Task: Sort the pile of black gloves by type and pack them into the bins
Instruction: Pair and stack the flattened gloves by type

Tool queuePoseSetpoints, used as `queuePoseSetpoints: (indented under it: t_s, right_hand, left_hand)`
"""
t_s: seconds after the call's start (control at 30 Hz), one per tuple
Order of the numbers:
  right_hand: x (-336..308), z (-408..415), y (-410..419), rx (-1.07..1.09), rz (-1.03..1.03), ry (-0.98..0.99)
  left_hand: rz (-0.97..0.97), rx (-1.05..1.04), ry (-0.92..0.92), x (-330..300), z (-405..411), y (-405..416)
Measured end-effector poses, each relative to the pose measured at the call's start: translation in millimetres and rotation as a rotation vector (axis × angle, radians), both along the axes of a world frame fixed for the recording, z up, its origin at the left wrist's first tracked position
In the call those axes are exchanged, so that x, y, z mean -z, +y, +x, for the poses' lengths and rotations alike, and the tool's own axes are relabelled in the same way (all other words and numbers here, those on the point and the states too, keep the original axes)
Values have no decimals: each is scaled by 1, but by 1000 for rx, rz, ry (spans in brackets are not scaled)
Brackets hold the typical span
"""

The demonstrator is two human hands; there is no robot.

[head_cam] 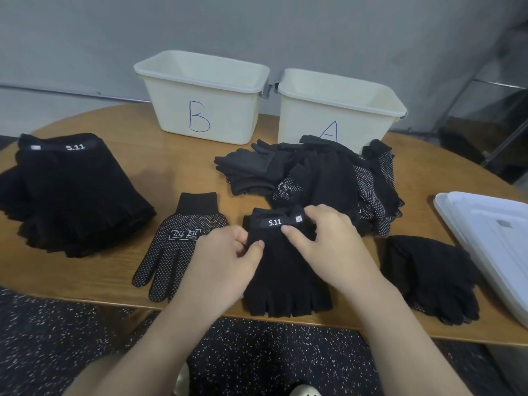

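Arms: both forearms bare, no sleeves in view
Left hand (220,261): bare, no glove
Right hand (328,241): bare, no glove

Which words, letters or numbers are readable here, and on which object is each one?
"B": on the left bin.
"A": on the right bin, partly hidden by the glove pile.
"5.11": on the left glove stack.
"5.11": on the held glove.
Dotted glove: white print, too blurred to read.
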State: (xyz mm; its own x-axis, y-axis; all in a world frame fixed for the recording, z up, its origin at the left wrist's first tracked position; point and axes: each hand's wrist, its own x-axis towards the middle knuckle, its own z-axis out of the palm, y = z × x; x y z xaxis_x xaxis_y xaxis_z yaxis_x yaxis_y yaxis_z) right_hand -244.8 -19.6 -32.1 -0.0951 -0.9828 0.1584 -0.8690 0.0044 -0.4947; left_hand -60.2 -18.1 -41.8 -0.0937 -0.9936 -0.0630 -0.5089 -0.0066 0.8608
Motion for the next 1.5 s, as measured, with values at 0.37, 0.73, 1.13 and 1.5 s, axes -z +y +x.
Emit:
queuePoseSetpoints:
  t_s: [0.37,0.73,1.13,1.5]
  right_hand:
    - [5,5,-2,68,86,26]
    - [12,5,-5,81,48,42]
    - [12,6,-4,40,-79,68]
    - [16,5,-7,44,-60,-54]
  left_hand:
    - [-145,-91,-130,3,-8,-15]
    - [-300,-31,-178,12,-13,-26]
    - [-357,26,-116,18,-12,-26]
    - [-334,8,-92,15,-10,-24]
